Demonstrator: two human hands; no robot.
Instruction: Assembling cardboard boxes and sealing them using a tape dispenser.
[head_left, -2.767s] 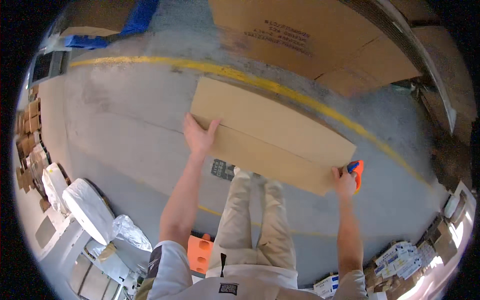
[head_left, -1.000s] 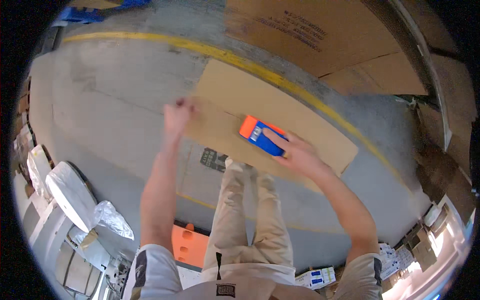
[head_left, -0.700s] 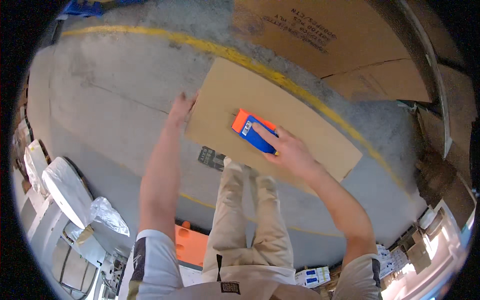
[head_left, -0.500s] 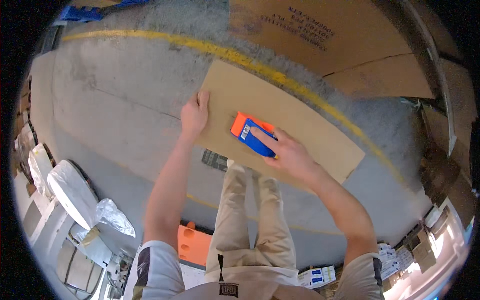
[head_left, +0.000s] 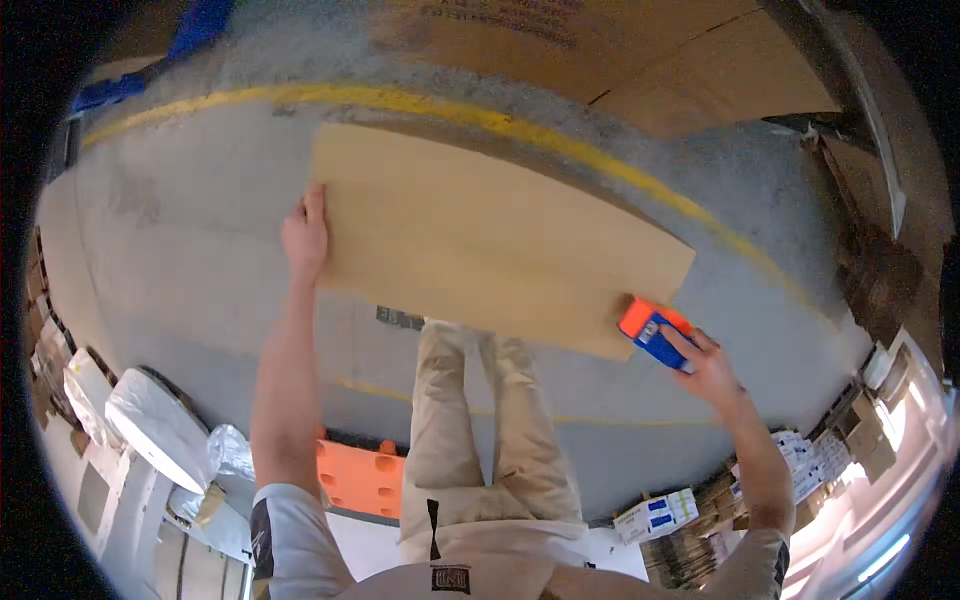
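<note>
A flat brown cardboard sheet point(head_left: 490, 240) is held up above the floor, tilted with its right end nearer me. My left hand point(head_left: 306, 236) is closed on its left edge, the thumb lying on the upper face. My right hand point(head_left: 708, 368) grips a blue-and-orange handheld tool point(head_left: 655, 332), its exact kind unclear, with a finger stretched along the top. The tool's orange end overlaps the sheet's near right corner. Whether it touches the cardboard cannot be told, and the part around its tip is blurred.
Beyond the sheet, a yellow line point(head_left: 540, 135) crosses the concrete floor. A large cardboard box point(head_left: 680, 70) stands at the far right. An orange plastic piece point(head_left: 360, 478) is near my legs. Wrapped white items point(head_left: 150, 415) lie at left, cartons point(head_left: 657, 515) at lower right.
My right hand and the tool have moved right, from the middle of the sheet to its near right corner. My left hand and the sheet have shifted left in view.
</note>
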